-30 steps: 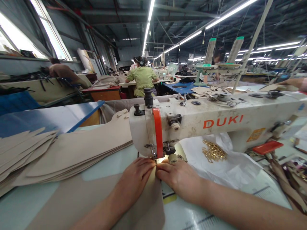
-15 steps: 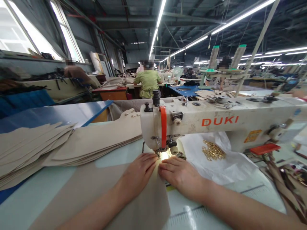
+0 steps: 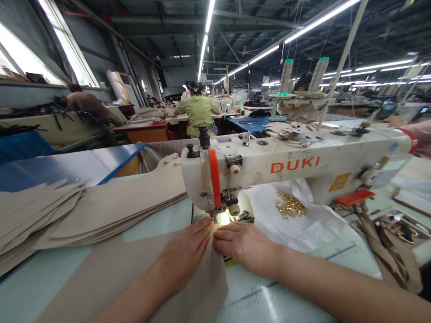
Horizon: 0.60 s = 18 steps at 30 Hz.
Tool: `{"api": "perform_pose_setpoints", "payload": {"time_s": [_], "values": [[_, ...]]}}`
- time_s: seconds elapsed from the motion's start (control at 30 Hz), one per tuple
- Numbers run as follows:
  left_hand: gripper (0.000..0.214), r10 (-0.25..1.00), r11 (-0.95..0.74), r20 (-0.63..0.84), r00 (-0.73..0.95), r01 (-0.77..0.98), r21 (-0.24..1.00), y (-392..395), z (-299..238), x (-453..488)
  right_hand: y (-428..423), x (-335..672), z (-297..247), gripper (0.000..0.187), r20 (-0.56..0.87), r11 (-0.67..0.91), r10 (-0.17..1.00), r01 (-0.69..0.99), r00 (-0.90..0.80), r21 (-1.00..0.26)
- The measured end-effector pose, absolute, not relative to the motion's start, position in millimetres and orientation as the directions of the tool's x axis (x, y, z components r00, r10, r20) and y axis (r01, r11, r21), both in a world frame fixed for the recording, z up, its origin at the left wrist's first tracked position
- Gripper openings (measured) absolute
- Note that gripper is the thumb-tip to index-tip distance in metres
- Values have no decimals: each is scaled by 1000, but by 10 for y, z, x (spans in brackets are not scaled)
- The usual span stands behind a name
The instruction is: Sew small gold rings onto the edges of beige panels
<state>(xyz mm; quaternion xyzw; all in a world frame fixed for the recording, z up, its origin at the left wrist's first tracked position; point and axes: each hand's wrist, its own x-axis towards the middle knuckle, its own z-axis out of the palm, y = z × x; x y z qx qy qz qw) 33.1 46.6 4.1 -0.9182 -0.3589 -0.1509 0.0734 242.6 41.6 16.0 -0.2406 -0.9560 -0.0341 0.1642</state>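
Both my hands lie flat on a long beige leather-like strip (image 3: pixel 111 267), just in front of the presser foot (image 3: pixel 215 215) of a white DUKI sewing machine (image 3: pixel 289 166). My left hand (image 3: pixel 183 255) presses the strip left of the needle. My right hand (image 3: pixel 242 244) rests at its right side, fingertips close to my left fingers. The strip runs from under the lit needle area towards me. The hands hide the part nearest the needle, and the needle itself is hard to make out.
A stack of beige cut strips (image 3: pixel 114 211) lies left of the machine. Right of it, gold metal eyelets (image 3: pixel 290 205) sit on a white plastic bag (image 3: pixel 286 224). A co-worker's hand (image 3: pixel 395 122) with a red cuff shows at far right. Thread cones (image 3: pixel 301 74) stand above the machine.
The whole view has shifted slightly with my head. My hands stay at the presser foot on the strip. A co-worker's hand and red cuff now show more fully at the right edge.
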Motion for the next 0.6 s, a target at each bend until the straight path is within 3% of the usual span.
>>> {"api": "perform_pose_setpoints", "payload": {"time_s": [0.2,0.47,0.6], "values": [[36,590,-741,374,716,664,-101,504,37,298,435,2410,156,16,335,878,452,479,-827,-2],[35,632,-718,388,671,695,-33,553,15,314,473,2395,152,14,324,870,471,493,-821,-17],[35,638,-706,378,671,706,-62,569,-1,317,492,2388,134,13,334,872,467,490,-819,-19]]}}
